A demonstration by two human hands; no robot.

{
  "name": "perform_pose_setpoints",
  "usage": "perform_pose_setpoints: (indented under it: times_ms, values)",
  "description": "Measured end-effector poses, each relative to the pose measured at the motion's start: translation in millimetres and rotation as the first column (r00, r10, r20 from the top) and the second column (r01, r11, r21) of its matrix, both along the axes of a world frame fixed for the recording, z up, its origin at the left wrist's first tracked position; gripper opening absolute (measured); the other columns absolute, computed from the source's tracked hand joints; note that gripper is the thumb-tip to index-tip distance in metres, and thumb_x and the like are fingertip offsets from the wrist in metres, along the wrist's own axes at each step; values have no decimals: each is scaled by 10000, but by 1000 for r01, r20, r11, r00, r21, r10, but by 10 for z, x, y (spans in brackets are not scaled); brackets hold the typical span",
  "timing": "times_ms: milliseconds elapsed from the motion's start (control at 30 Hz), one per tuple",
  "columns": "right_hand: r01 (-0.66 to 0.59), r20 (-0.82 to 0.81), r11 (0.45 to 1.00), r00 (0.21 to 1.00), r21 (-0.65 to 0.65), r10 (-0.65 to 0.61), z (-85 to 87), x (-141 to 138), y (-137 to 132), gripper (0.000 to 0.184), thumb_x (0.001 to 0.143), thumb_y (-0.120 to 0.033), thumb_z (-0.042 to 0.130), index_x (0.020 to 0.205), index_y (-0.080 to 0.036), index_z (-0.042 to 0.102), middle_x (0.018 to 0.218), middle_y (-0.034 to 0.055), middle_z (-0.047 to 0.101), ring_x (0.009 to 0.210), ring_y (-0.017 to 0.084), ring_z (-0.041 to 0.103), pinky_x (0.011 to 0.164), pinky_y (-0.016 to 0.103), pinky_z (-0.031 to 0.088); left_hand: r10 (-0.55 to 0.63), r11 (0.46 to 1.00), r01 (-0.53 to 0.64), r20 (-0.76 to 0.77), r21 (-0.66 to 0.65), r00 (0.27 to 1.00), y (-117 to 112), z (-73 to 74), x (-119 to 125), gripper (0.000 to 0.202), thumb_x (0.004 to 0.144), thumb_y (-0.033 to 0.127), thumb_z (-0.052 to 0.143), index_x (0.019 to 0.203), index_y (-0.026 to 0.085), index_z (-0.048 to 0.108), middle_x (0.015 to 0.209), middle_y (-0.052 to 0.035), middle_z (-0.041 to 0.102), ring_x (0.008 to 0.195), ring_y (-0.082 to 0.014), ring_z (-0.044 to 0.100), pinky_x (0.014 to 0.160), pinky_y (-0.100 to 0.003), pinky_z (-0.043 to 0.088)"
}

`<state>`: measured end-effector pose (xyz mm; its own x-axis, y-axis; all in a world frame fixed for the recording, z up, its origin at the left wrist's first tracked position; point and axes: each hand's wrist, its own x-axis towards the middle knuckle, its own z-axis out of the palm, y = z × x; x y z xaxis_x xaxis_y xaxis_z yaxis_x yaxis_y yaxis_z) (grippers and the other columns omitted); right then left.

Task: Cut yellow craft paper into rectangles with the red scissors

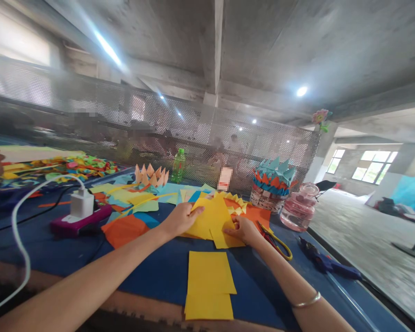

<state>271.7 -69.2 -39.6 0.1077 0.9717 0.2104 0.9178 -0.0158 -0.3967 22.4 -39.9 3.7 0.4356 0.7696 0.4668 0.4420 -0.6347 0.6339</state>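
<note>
My left hand is closed on the left side of some yellow paper sheets, thumb on top. On the right, my right hand has its fingers bent at the lower right corner of the same yellow sheets, thumb and fingertips pressing the paper. Closer to me lie overlapping yellow paper squares on the blue table. Beyond my hands sits a pale yellow zigzag paper strip, with orange paper beside it. Yellow-handled scissors lie just right of my right hand.
A glue gun and a pink glass jar stand along the right edge. Folded paper crowns and a green bottle are at the back. Left are a purple power strip, a white cable and paper scraps.
</note>
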Motion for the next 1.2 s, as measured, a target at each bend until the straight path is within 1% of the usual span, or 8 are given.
perform_pose_setpoints:
  times_ms: [233, 433, 533, 633, 700, 833, 1033, 1200]
  values:
    - [37, -121, 994, 992, 100, -25, 54, -46, -30, 185, 678, -279, 613, 582, -188, 484, 555, -32, 493, 553, 116, 443, 502, 222, 254, -5, 985, 43, 219, -170, 976, 44, 10, -18, 316, 746, 462, 553, 658, 161, 594, 551, 3, 559, 582, -143, 507, 511, -218, 324]
    - [41, -299, 979, 954, 201, 21, 168, -103, -47, 269, 771, -421, 479, 633, -190, 472, 545, -19, 509, 530, 121, 488, 485, 219, 320, 10, 804, 288, 495, -520, 869, -26, 41, -1, 306, 681, 421, 658, 827, 153, 639, 746, -51, 692, 735, -208, 644, 633, -269, 468]
    - [17, -592, 965, 793, 260, 146, 181, -182, -63, 356, 721, -524, 532, 682, -171, 509, 547, -6, 552, 483, 113, 490, 460, 218, 348, 66, 720, 357, 571, -595, 818, -66, 109, -10, 256, 664, 364, 684, 798, 148, 648, 700, -50, 694, 679, -194, 651, 613, -273, 486]
    - [4, -772, 957, 593, 288, 230, 178, -306, -100, 403, 622, -524, 664, 697, -138, 574, 583, 29, 612, 488, 106, 506, 465, 212, 367, 181, 702, 295, 563, -648, 807, -65, 145, -23, 168, 654, 301, 678, 705, 147, 635, 609, -24, 663, 534, -144, 604, 456, -217, 421]
    - [-7, -808, 960, 537, 281, 240, 173, -394, -127, 408, 597, -510, 700, 692, -122, 615, 602, 51, 639, 500, 107, 522, 473, 211, 380, 236, 657, 309, 576, -688, 782, -45, 138, -26, 135, 646, 265, 670, 705, 149, 636, 624, -24, 669, 529, -138, 600, 426, -207, 399]
    - [-32, -823, 956, 501, 290, 267, 163, -527, -170, 392, 604, -501, 708, 667, -119, 651, 612, 68, 664, 511, 116, 539, 472, 215, 386, 169, 525, 543, 705, -656, 688, 16, 83, -22, 247, 581, 221, 718, 806, 132, 664, 747, -74, 711, 690, -202, 659, 574, -264, 477]
    - [-58, -795, 944, 523, 326, 307, 172, -586, -214, 352, 659, -470, 685, 618, -122, 659, 591, 64, 661, 511, 114, 531, 479, 218, 383, 312, 665, 368, 690, -649, 653, 118, 40, -50, 396, 489, 233, 809, 848, 135, 677, 841, -71, 721, 805, -194, 654, 625, -240, 448]
    - [-91, -776, 926, 521, 365, 357, 143, -607, -208, 325, 671, -452, 674, 632, -129, 672, 572, 53, 657, 502, 117, 534, 476, 221, 386, 242, 605, 467, 708, -645, 664, 81, 74, -47, 368, 524, 201, 804, 865, 125, 686, 911, -84, 716, 821, -176, 651, 630, -227, 459]
